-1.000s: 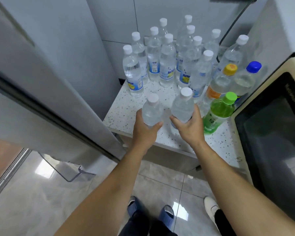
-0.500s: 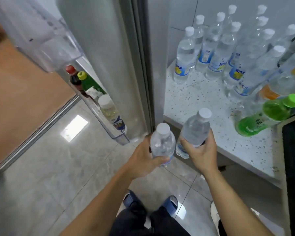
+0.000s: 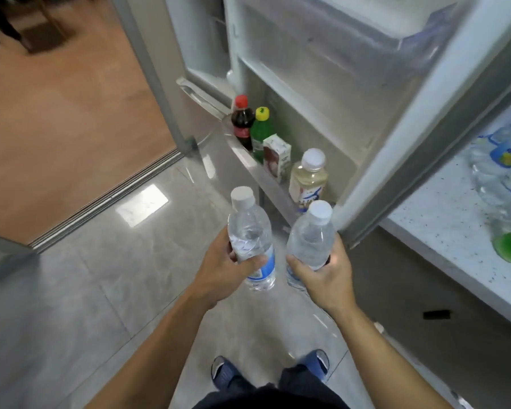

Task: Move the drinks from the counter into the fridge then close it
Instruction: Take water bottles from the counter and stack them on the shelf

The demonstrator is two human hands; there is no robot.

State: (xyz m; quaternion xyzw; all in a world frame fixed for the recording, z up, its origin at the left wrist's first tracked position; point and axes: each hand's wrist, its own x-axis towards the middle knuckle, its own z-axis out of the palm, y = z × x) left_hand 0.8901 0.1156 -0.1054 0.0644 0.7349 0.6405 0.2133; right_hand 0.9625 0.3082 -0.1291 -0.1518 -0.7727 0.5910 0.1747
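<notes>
L hand is wrapped round a clear plastic white-capped water bottle; R hand grips its twin. Both held upright w/ open fridge-door shelf at 12 o'clock.

Bright, even indoor light, cool white cast. Overhead lamp mirrored as square glare patch on glossy floor tiles; fainter streak glare near fridge door base. Shadows soft and weak. Wide-angle distortion strong: door edge and counter lean and curve toward frame margins. Motion blur smears bottles on counter at right edge and upper-left corner. Centre fairly sharp; overall soft, compression-smoothed detail.
</notes>
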